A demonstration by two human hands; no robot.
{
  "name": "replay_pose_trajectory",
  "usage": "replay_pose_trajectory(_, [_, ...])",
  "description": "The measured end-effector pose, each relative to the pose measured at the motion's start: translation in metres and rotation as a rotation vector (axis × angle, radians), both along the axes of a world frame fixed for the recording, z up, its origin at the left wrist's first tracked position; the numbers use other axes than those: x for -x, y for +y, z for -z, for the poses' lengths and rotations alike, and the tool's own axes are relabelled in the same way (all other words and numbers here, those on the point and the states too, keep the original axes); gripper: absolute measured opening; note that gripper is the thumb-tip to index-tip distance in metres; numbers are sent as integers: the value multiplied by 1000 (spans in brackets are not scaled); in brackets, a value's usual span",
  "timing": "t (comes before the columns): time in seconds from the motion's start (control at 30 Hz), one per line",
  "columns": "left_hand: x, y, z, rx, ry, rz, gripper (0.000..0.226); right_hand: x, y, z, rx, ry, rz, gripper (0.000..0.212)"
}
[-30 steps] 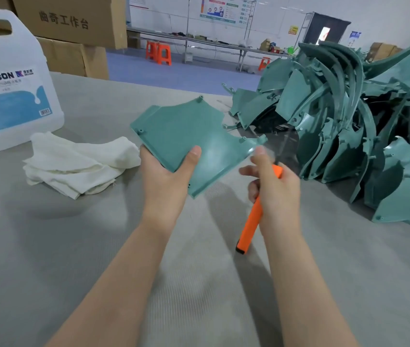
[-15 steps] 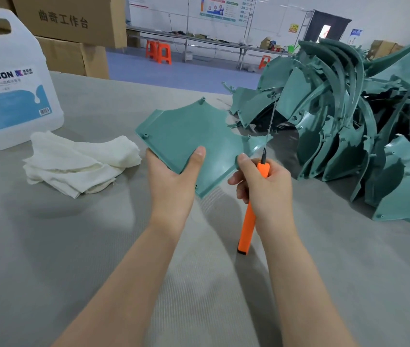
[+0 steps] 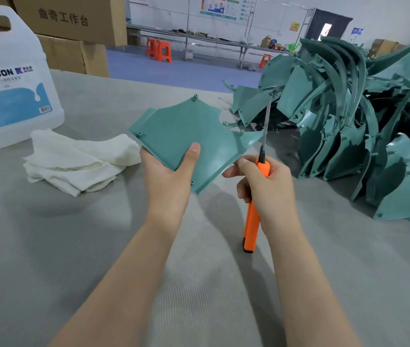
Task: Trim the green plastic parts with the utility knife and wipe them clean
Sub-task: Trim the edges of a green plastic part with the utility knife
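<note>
My left hand [image 3: 168,181] grips a flat green plastic part [image 3: 186,128] by its near edge, thumb on top, holding it tilted above the table. My right hand [image 3: 264,189] is closed around an orange utility knife [image 3: 252,221]. Its long blade points up and lies against the part's right edge near the corner. A white cloth [image 3: 73,159] lies crumpled on the table left of my left hand.
A big pile of green plastic parts [image 3: 349,121] fills the right side of the grey table [image 3: 98,246]. A white jug labelled DEXCON [image 3: 11,83] stands at the far left behind the cloth. Cardboard boxes [image 3: 73,26] stand behind it.
My right hand has turned the knife upright and its long blade now shows, set against the part's right edge. The left hand has kept the part almost still.
</note>
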State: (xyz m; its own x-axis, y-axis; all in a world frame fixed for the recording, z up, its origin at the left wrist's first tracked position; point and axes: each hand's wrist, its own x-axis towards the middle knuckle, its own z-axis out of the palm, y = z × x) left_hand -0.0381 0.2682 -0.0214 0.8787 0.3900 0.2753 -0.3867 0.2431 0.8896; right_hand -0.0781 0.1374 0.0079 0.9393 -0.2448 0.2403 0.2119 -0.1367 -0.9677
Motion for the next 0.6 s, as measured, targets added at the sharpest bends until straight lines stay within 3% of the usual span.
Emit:
replay_pose_trajectory(0.37, [0,1,0,2,20,2,46,-6,-1,3,40,11,36,15])
replay_pose_trajectory(0.6, [0,5,-2,97,69,-13,48,-10,-12,5,-266,107,194,27])
